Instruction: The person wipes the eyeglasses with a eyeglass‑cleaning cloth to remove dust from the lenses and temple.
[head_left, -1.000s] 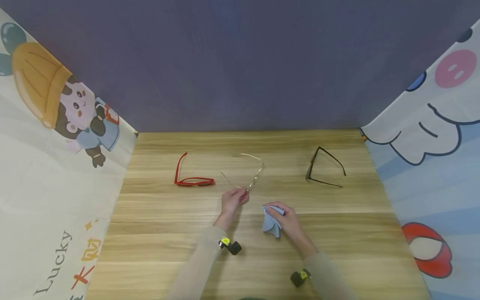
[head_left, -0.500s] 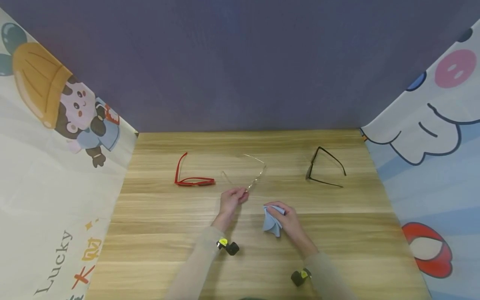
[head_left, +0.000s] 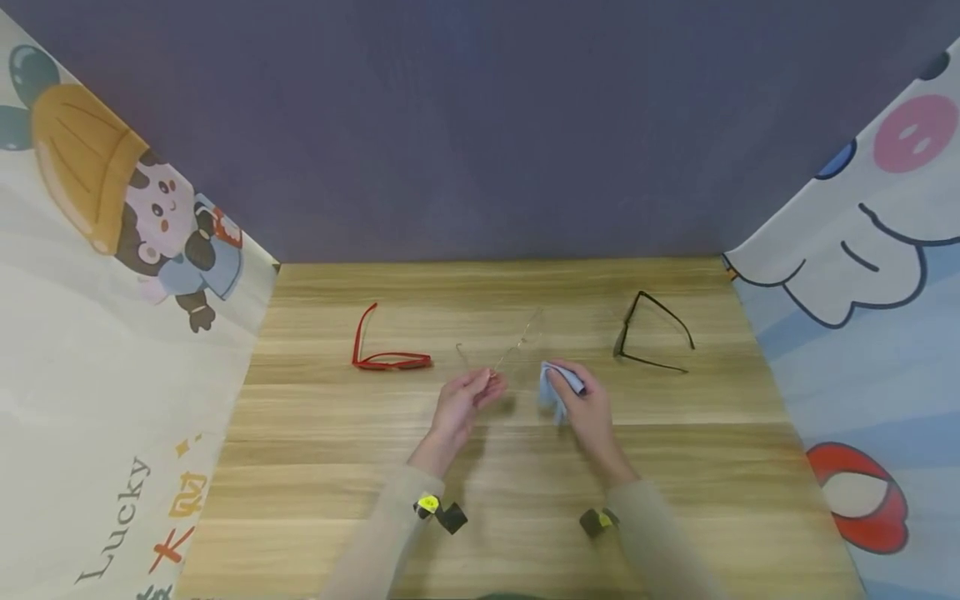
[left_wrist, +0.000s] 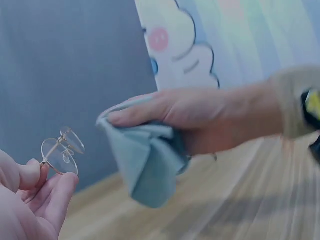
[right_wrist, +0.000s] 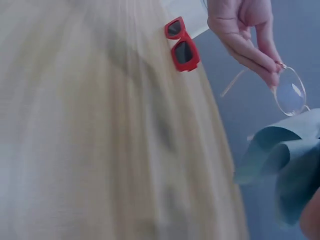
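Thin gold wire-rimmed eyeglasses (left_wrist: 60,150) with clear round lenses are held up off the table. My left hand (head_left: 460,407) pinches them at one corner of the frame, between thumb and fingers. My right hand (head_left: 588,410) grips a light blue cleaning cloth (left_wrist: 145,160), which hangs down in folds below the fingers. In the head view the cloth is just right of the eyeglasses, apart from them. The right wrist view has the cloth in front of part of one lens (right_wrist: 290,95); whether they touch there cannot be told.
Red-framed sunglasses (head_left: 392,362) lie on the wooden table (head_left: 315,467) at the left. Black-framed glasses (head_left: 624,333) lie at the right with their arms spread. A dark grey panel (head_left: 480,133) stands at the back, and printed cloth walls (head_left: 67,350) flank the table.
My left hand has lifted the eyeglasses off the table and tilted them. My right hand has moved forward with the cloth, nearer to them. The other two pairs have stayed put.
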